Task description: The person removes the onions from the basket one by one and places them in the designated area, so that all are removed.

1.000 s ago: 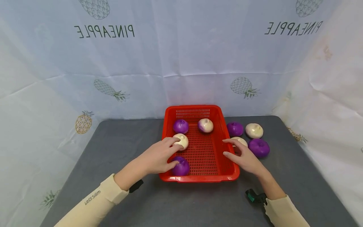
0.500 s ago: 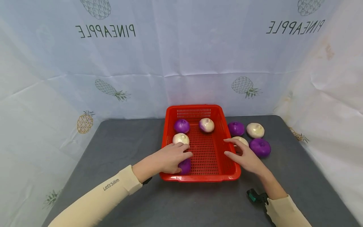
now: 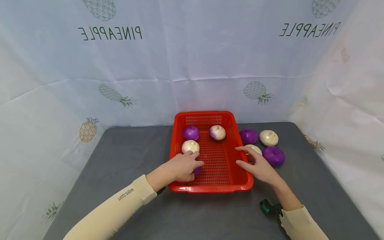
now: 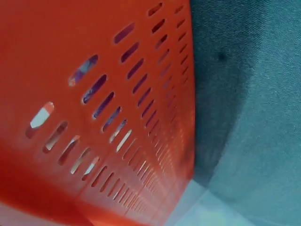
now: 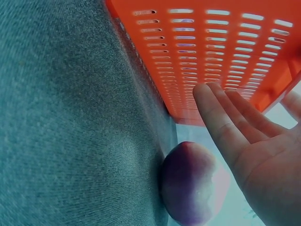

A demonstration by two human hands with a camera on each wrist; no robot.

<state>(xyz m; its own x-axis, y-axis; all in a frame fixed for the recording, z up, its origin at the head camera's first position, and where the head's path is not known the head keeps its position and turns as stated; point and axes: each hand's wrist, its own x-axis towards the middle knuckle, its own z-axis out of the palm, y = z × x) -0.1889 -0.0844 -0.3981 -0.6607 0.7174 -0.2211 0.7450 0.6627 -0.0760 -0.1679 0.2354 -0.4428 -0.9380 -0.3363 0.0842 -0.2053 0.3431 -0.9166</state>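
My left hand (image 3: 183, 167) reaches into the red plastic basket (image 3: 211, 189) at its front left. Its fingers curl round a purple onion (image 3: 197, 171), mostly hidden under them. Just beyond those fingers sits a cream onion (image 3: 190, 145). At the back of the basket lie another purple onion (image 3: 191, 133) and a cream onion with a purple side (image 3: 217, 132). My right hand (image 3: 256, 165) is at the basket's right rim, thumb and fingers apart, holding no onion. In the right wrist view its fingers (image 5: 225, 129) extend along the slotted outer wall.
Right of the basket, two purple onions (image 3: 273, 156) and two cream ones (image 3: 269, 137) stand on the grey table (image 3: 207, 216). One cream onion is partly covered by my right hand. A white pineapple-print curtain (image 3: 198, 50) hangs behind.
My left hand has moved from the cream onion to the purple onion at the front left and closed its fingers over it. The right hand has stayed at the rim.
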